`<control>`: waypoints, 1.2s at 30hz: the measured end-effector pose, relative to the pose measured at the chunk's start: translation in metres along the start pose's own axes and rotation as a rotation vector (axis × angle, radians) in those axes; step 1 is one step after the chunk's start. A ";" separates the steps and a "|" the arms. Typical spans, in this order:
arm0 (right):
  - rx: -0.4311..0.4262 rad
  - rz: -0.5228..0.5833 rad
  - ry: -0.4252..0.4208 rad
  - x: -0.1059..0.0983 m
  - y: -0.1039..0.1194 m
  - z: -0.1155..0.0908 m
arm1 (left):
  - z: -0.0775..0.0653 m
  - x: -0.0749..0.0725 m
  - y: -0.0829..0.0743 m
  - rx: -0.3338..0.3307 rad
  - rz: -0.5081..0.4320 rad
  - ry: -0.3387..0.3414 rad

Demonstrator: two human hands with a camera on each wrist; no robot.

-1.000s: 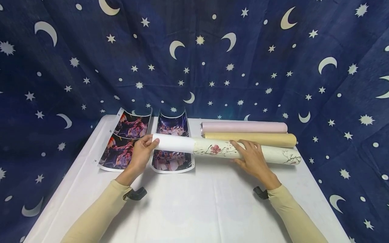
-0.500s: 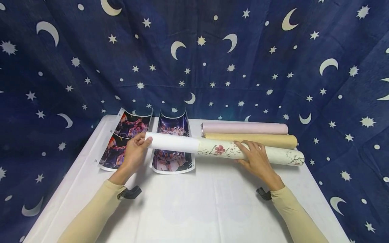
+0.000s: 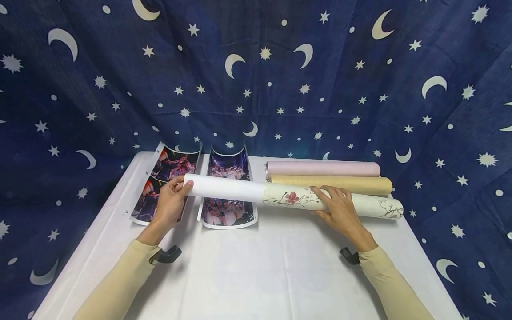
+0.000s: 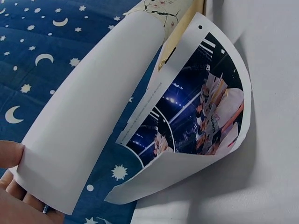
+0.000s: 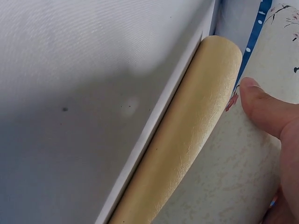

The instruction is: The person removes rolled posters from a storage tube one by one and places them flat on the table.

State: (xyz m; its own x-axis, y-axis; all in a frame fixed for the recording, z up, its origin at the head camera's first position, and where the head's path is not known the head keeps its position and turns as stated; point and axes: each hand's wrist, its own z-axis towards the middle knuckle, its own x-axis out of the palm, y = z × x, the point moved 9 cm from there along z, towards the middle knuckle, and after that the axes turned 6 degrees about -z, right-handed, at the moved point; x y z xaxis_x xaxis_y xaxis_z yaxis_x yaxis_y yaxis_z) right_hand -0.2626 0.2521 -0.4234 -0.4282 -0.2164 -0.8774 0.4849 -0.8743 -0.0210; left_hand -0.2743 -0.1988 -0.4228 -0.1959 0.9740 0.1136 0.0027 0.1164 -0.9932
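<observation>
My left hand (image 3: 170, 203) pinches the left end of a white rolled sheet of paper (image 3: 224, 188), thumb in front and fingers behind and under it. In the left wrist view the thumb (image 4: 10, 154) lies on the outer face of the sheet (image 4: 93, 112). The sheet's right part is hidden inside a cream wallpaper roll (image 3: 370, 206) printed with red blossoms and dark branches. My right hand (image 3: 340, 213) grips that roll near its middle, fingers over the top, thumb on the near side. Both rolls form one line, slightly lower on the right.
Behind the floral roll lie a yellow roll (image 3: 368, 184) and a pink roll (image 3: 324, 169), side by side. Two curled photo prints, a left one (image 3: 176, 165) and a right one (image 3: 227, 212), rest on the white table (image 3: 256, 275). A blue star-patterned curtain (image 3: 264, 71) hangs behind.
My left hand has moved left with the white sheet's end, and more of the sheet shows outside the floral roll. The right hand and floral roll have shifted slightly right.
</observation>
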 end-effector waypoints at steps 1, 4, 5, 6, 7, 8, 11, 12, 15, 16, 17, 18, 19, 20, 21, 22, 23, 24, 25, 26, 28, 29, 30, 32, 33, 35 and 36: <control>-0.001 0.000 -0.001 0.000 0.000 0.000 | 0.000 -0.001 0.000 -0.002 0.009 -0.003; 0.004 0.000 -0.003 0.000 -0.003 -0.001 | 0.001 -0.006 -0.001 -0.005 0.028 -0.009; 0.006 0.001 -0.004 0.000 -0.004 -0.001 | 0.002 -0.008 -0.001 -0.007 0.033 -0.010; 0.007 0.002 -0.005 0.000 -0.004 -0.002 | 0.002 -0.010 -0.001 -0.007 0.031 -0.011; 0.008 0.003 -0.007 0.000 -0.005 -0.002 | 0.003 -0.013 -0.001 -0.006 0.026 -0.012; 0.010 0.004 -0.008 0.000 -0.006 -0.003 | 0.004 -0.015 -0.002 -0.005 0.019 -0.014; 0.013 0.009 -0.008 -0.001 -0.009 -0.005 | 0.005 -0.022 -0.004 0.003 -0.003 -0.024; 0.014 0.011 -0.007 -0.001 -0.009 -0.006 | 0.006 -0.024 -0.004 0.007 -0.017 -0.026; 0.028 0.020 0.001 0.000 -0.012 -0.009 | 0.006 -0.030 -0.006 0.014 -0.047 -0.034; 0.034 0.023 0.005 0.000 -0.013 -0.010 | 0.006 -0.031 -0.007 0.018 -0.050 -0.036; 0.041 0.024 0.007 0.000 -0.014 -0.011 | 0.006 -0.033 -0.008 0.020 -0.056 -0.035; 0.048 0.027 0.010 0.000 -0.016 -0.011 | 0.005 -0.035 -0.009 0.018 -0.066 -0.036; 0.057 0.028 0.015 0.000 -0.017 -0.012 | 0.005 -0.037 -0.010 0.019 -0.070 -0.039; 0.064 0.028 0.020 0.000 -0.019 -0.013 | 0.005 -0.039 -0.011 0.018 -0.080 -0.041; 0.072 0.029 0.026 0.000 -0.020 -0.014 | 0.004 -0.041 -0.012 0.017 -0.081 -0.046; 0.079 0.030 0.032 0.000 -0.022 -0.014 | 0.004 -0.043 -0.013 0.016 -0.094 -0.052; 0.085 0.031 0.037 -0.001 -0.023 -0.015 | 0.004 -0.045 -0.013 0.017 -0.104 -0.056; 0.093 0.035 0.043 -0.001 -0.025 -0.016 | 0.004 -0.048 -0.014 0.019 -0.110 -0.066; 0.100 0.039 0.047 -0.001 -0.027 -0.017 | 0.005 -0.050 -0.015 0.024 -0.122 -0.072; 0.105 0.042 0.051 -0.001 -0.030 -0.018 | 0.005 -0.053 -0.017 0.026 -0.145 -0.082; 0.114 0.045 0.056 -0.002 -0.034 -0.019 | 0.005 -0.058 -0.019 0.039 -0.201 -0.095; 0.118 0.047 0.060 -0.001 -0.036 -0.020 | 0.006 -0.060 -0.021 0.047 -0.233 -0.096; 0.120 0.049 0.065 -0.001 -0.038 -0.021 | 0.006 -0.063 -0.022 0.049 -0.269 -0.100; 0.116 0.043 0.075 0.002 -0.040 -0.023 | 0.006 -0.068 -0.025 0.058 -0.317 -0.107; 0.111 0.043 0.081 0.003 -0.040 -0.024 | 0.005 -0.069 -0.026 0.060 -0.331 -0.106; 0.098 0.045 0.095 0.007 -0.040 -0.026 | 0.005 -0.072 -0.028 0.065 -0.352 -0.109; 0.091 0.047 0.102 0.009 -0.040 -0.026 | 0.005 -0.073 -0.029 0.066 -0.356 -0.113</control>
State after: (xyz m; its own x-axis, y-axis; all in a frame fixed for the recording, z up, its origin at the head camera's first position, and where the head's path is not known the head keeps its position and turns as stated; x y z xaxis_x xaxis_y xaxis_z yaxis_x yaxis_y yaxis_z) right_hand -0.2658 0.2962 -0.4435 -0.3244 -0.2167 -0.9208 0.4293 -0.9011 0.0608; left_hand -0.2647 -0.2746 -0.4022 -0.2799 0.8470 0.4519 -0.1478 0.4271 -0.8921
